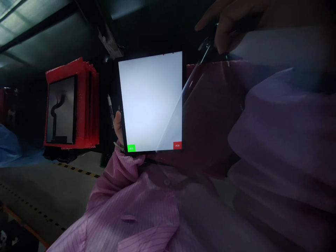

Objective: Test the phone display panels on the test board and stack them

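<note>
A lit display panel [152, 101] with a black border shows a white screen, a green box in the lower left corner and a red one in the lower right. My left hand [118, 126] grips its left edge, the thumb showing and the other fingers hidden behind. A clear plastic film [190, 84] slants across the screen's right side, its edge running from the bottom of the screen up toward my right hand [231, 28]. That hand is dim, with one finger stretched out and the others curled at the film's upper corner.
Left of the panel stands a stack of red foam trays [90, 105], with a dark switched-off panel [63, 110] on its face. A pen [110, 105] lies between. Red sheeting [207, 122] is behind the film. Another person's blue sleeve [15, 147] enters at far left.
</note>
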A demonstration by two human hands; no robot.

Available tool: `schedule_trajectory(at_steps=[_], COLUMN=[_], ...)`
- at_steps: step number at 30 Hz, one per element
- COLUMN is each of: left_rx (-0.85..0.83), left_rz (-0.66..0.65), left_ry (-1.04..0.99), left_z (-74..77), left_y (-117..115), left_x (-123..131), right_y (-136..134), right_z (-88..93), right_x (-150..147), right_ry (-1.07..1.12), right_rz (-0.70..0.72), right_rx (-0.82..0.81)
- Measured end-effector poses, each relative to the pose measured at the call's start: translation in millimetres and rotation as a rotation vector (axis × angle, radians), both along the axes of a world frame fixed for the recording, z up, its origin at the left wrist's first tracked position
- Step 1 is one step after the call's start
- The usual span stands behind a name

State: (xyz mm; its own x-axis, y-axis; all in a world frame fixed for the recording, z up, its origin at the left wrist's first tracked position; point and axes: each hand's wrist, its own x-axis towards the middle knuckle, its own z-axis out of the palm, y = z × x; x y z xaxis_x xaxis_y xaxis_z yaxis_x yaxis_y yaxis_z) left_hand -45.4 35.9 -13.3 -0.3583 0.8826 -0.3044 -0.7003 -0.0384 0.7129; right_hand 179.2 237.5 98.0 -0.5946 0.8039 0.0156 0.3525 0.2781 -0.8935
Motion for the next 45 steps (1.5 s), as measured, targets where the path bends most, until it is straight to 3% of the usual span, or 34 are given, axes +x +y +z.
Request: schedule_trajectory(at_steps=[3,8,14,17,21,24,27,30,33,41,45], left_rx=[-0.021,-0.038,-0.057,-0.077,-0.016,-0.03,-0.103,-0.057,-0.019,-0.023,0.022], left_rz=[-0.042,-0.031,-0.001,0.03,-0.031,0.014,0.061,0.054,0.014,0.186,0.18], left_ry=[0.063,0.132,0.231,0.253,0.188,0.18,0.186,0.218,0.207,0.046,0.015], left_z=[-4.8,-8.2,-3.6,2.5,11.8,23.2,36.5,43.7,43.3,43.4,41.2], left_y=[-1.6,-4.9,-4.1,-3.2,-0.1,6.1,13.6,17.8,18.0,18.1,18.6], left_x=[-4.7,-6.4,0.0,8.5,16.9,24.4,35.0,41.8,39.6,37.0,39.9], right_y=[3.1,-0.3,-14.7,-21.1,-39.4,-59.1,-76.9,-90.0,-99.6,-119.9,-119.3], right_z=[-1.9,-12.1,-5.7,-2.6,8.3,12.9,-1.4,-27.9,-41.2,-5.7,-5.9], right_x=[1.1,9.3,-2.6,-12.5,-25.8,-38.4,-52.7,-64.7,-71.7,-76.9,-76.4], right_ry=[-0.241,-0.187,-0.122,-0.204,-0.323,-0.356,-0.306,-0.255,-0.292,-0.457,-0.464], right_rz=[0.064,0.041,-0.004,-0.016,-0.097,-0.161,0.027,0.265,0.301,0.273,0.284], right_rx=[0.359,0.57,0.535,0.516,0.507,0.543,0.62,0.622,0.606,0.604,0.606])
